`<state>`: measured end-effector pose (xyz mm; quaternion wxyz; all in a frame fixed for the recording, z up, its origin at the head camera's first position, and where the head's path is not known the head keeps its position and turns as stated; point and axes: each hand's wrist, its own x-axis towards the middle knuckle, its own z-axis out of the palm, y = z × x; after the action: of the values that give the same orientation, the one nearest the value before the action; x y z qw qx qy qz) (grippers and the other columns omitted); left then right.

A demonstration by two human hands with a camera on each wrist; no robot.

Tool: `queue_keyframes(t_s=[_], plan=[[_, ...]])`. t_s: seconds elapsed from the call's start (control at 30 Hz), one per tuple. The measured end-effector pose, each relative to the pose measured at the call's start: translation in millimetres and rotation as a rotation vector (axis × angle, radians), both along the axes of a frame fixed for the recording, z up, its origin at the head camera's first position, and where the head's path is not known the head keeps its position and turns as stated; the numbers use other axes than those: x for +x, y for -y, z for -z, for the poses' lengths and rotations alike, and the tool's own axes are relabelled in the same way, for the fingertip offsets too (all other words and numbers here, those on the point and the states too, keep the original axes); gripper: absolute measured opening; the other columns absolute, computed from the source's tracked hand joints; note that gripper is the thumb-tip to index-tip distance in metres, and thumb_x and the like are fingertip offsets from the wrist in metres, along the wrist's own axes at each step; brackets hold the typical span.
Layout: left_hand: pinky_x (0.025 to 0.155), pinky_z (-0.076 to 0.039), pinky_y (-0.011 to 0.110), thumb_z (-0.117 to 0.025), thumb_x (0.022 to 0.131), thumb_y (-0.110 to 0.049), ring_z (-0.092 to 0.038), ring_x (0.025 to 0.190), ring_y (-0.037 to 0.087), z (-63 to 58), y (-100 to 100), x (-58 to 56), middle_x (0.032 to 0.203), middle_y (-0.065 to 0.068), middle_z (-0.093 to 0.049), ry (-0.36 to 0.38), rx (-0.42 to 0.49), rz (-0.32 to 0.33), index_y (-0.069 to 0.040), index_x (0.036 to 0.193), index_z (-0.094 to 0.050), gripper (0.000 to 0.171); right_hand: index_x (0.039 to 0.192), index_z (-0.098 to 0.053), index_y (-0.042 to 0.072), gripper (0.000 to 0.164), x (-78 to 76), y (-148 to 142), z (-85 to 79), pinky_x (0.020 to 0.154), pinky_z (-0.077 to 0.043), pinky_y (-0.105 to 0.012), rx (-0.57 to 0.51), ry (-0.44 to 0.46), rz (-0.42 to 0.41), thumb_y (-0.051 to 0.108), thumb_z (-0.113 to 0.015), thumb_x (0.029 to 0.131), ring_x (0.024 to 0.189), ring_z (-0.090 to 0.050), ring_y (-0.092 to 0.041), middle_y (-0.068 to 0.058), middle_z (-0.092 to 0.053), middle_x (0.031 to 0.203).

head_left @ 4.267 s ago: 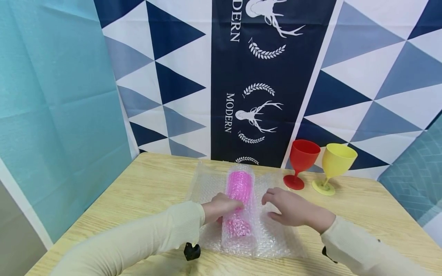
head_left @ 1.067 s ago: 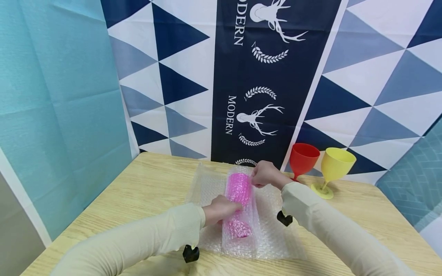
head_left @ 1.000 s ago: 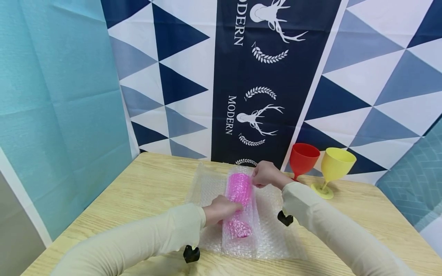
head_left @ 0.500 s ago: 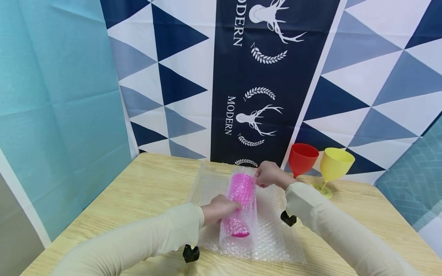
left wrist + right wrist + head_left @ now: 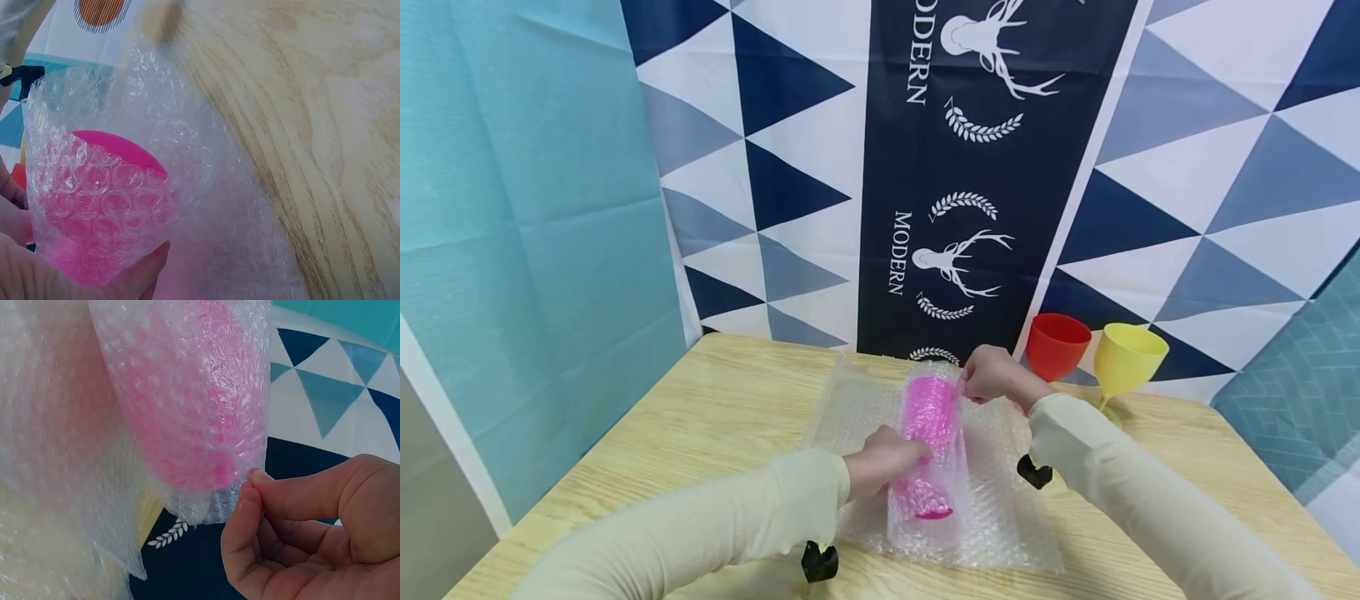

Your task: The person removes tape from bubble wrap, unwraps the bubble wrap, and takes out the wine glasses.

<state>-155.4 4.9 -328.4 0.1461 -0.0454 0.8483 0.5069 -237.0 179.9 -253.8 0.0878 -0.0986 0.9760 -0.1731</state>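
A pink cup-like thing (image 5: 929, 408) lies lengthwise, rolled in clear bubble wrap (image 5: 1006, 512); its full shape is blurred by the layers. My left hand (image 5: 887, 460) grips the rolled bundle round its middle. In the left wrist view, the cup's smooth pink rim (image 5: 122, 150) shows at the near end, inside the wrap, beside my left thumb. At the far right side of the roll, my right hand (image 5: 1000, 375) pinches the wrap's edge. The right wrist view has thumb and forefinger (image 5: 265, 481) pressed together on that edge.
A red goblet (image 5: 1058, 346) and a yellow goblet (image 5: 1129, 358) stand at the back right, partly behind my right forearm. Patterned cloth (image 5: 805, 192) hangs right behind the wooden table (image 5: 722, 400).
From hovering apart beside the roll, my right hand has moved to its far end and taken the wrap's edge. Lately it draws slightly right; the bundle has shifted and turned a little.
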Motion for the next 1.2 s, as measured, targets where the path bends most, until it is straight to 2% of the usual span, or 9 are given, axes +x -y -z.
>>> queue_keyframes(t_s=[0.23, 0.37, 0.47, 0.63, 0.8, 1.0, 1.2], plan=[[0.073, -0.054, 0.033, -0.067, 0.08, -0.022, -0.056, 0.085, 0.02, 3.1, -3.0, 1.5, 0.101, 0.012, -0.059, 0.02, 0.046, -0.016, 0.007, 0.117, -0.057, 0.048, 0.074, -0.073, 0.006, 0.008, 0.3, -4.1, -1.5, 0.061, -0.046, -0.022, 0.013, -0.007, 0.013, 0.009, -0.07, 0.081, 0.064, -0.054, -0.013, -0.002, -0.063, 0.062], [0.068, -0.053, 0.03, -0.068, 0.08, -0.022, -0.056, 0.083, 0.02, 2.7, -3.6, 1.4, 0.099, 0.011, -0.057, 0.017, 0.048, -0.027, 0.007, 0.119, -0.055, 0.05, 0.078, -0.074, 0.006, 0.009, 1.9, -9.9, -3.3, 0.063, -0.048, -0.023, 0.006, 0.012, 0.017, 0.013, -0.071, 0.083, 0.066, -0.055, -0.015, -0.003, -0.065, 0.066], [0.068, -0.054, 0.03, -0.068, 0.08, -0.023, -0.056, 0.082, 0.02, 3.2, -3.0, 0.8, 0.098, 0.011, -0.057, 0.017, 0.053, -0.025, 0.007, 0.119, -0.055, 0.051, 0.085, -0.075, 0.005, 0.01, 3.7, -15.9, -4.7, 0.065, -0.05, -0.025, -0.018, 0.038, 0.049, 0.014, -0.073, 0.083, 0.07, -0.056, -0.017, -0.005, -0.067, 0.071], [0.073, -0.055, 0.032, -0.069, 0.079, -0.023, -0.056, 0.085, 0.021, 4.7, -2.0, -0.9, 0.104, 0.014, -0.058, 0.01, 0.07, -0.023, 0.009, 0.121, -0.054, 0.054, 0.096, -0.074, 0.003, 0.016, 7.7, -26.0, -3.5, 0.068, -0.054, -0.027, -0.037, 0.064, 0.094, 0.013, -0.074, 0.083, 0.073, -0.059, -0.019, -0.009, -0.07, 0.08], [0.081, -0.054, 0.038, -0.068, 0.079, -0.024, -0.055, 0.09, 0.024, 9.0, -0.2, -2.9, 0.112, 0.016, -0.057, 0.009, 0.051, -0.012, 0.009, 0.124, -0.052, 0.058, 0.099, -0.073, 0.001, 0.018, 9.2, -36.1, 3.3, 0.072, -0.057, -0.03, -0.048, 0.097, 0.091, 0.013, -0.073, 0.085, 0.073, -0.06, -0.018, -0.01, -0.071, 0.083], [0.094, -0.05, 0.049, -0.067, 0.079, -0.024, -0.054, 0.096, 0.027, 11.9, 1.5, -4.0, 0.116, 0.019, -0.056, 0.014, 0.056, 0.0, 0.009, 0.126, -0.05, 0.06, 0.105, -0.071, -0.004, 0.021, 9.3, -48.2, 14.2, 0.081, -0.061, -0.033, -0.17, 0.149, 0.123, 0.011, -0.068, 0.089, 0.073, -0.064, -0.015, -0.018, -0.073, 0.094], [0.091, -0.051, 0.047, -0.067, 0.08, -0.024, -0.054, 0.096, 0.027, 15.2, 0.4, -6.3, 0.121, 0.02, -0.055, 0.017, 0.074, 0.003, 0.009, 0.129, -0.048, 0.062, 0.106, -0.07, -0.004, 0.022, 15.3, -51.1, 18.2, 0.079, -0.061, -0.033, -0.227, 0.129, 0.125, 0.01, -0.067, 0.09, 0.074, -0.064, -0.016, -0.02, -0.072, 0.096]])
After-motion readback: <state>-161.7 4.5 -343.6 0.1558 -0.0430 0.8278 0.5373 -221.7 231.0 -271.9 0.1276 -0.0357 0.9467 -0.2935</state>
